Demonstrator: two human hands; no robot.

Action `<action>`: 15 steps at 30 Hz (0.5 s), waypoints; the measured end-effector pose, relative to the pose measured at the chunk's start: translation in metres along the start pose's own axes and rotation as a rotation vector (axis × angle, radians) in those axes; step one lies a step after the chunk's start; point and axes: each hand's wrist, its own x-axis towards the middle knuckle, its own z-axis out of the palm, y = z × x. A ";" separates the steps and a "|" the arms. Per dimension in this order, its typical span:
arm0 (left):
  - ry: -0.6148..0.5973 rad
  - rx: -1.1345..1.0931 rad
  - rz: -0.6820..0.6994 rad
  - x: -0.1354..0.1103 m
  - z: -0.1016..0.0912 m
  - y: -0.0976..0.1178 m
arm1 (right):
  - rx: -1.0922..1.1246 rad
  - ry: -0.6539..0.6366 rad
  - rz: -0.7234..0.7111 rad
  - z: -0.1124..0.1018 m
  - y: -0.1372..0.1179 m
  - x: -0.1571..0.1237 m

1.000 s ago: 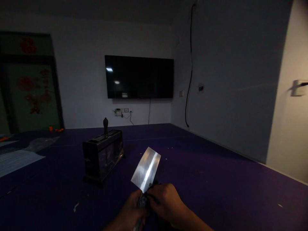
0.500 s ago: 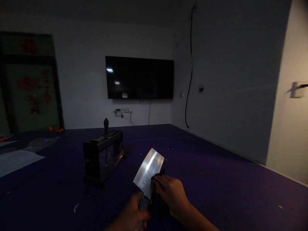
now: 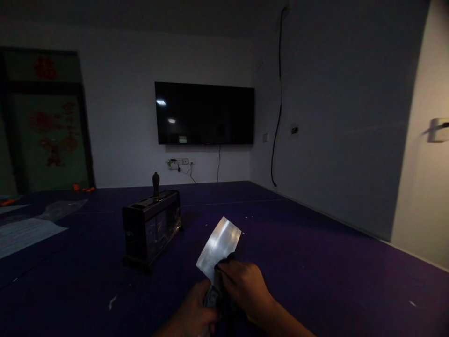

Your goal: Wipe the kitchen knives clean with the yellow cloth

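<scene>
A cleaver [image 3: 220, 241] with a broad, shiny blade points up and away from me. My left hand [image 3: 196, 306] is closed around its patterned grey handle, low in the picture. Against the lower right part of the blade, my right hand [image 3: 249, 283] pinches a dark cloth [image 3: 230, 257]. Much of the cloth is hidden by that hand and the gloom, though a bit of yellow shows under the wrist. To the left stands a black knife block [image 3: 136, 234] with clear sides, and one dark knife handle [image 3: 156, 186] sticks up from its top.
The purple tabletop [image 3: 298, 262] carries small white scraps. On its left lie a printed paper sheet [image 3: 28, 236], clear plastic film [image 3: 63, 209] and orange pieces [image 3: 87, 189]. Beyond are a wall-mounted television [image 3: 206, 114] and a hanging black cable [image 3: 277, 126].
My right hand and the cloth have slid slightly left and down over the blade, toward the handle. My left hand keeps its hold, and the view has shifted a little.
</scene>
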 end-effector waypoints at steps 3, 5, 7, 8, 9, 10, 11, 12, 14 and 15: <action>0.008 0.030 -0.021 0.001 -0.001 -0.001 | 0.022 -0.007 0.024 0.001 0.001 -0.001; -0.016 -0.016 0.053 0.003 -0.001 -0.003 | 0.028 -0.043 -0.010 0.003 -0.003 -0.002; -0.022 -0.057 0.097 0.004 -0.001 -0.004 | 0.034 -0.071 -0.046 0.004 -0.007 -0.003; -0.020 -0.060 0.092 0.004 -0.001 -0.004 | 0.035 -0.074 -0.054 0.004 -0.007 -0.003; -0.016 -0.046 0.071 0.004 0.000 -0.004 | 0.032 -0.070 -0.050 0.003 -0.007 -0.002; -0.014 -0.019 0.040 0.003 0.000 -0.003 | 0.025 -0.057 -0.034 0.002 -0.005 -0.001; -0.009 0.012 0.008 0.002 0.000 -0.001 | 0.012 -0.037 -0.008 0.000 -0.002 0.001; -0.005 0.038 -0.021 0.000 -0.001 0.000 | -0.006 -0.013 0.027 -0.002 0.002 0.002; 0.002 0.068 -0.063 -0.001 -0.001 0.001 | -0.045 0.023 0.092 -0.005 0.010 0.005; 0.008 0.072 -0.075 -0.001 -0.001 0.001 | -0.058 0.032 0.114 -0.006 0.015 0.006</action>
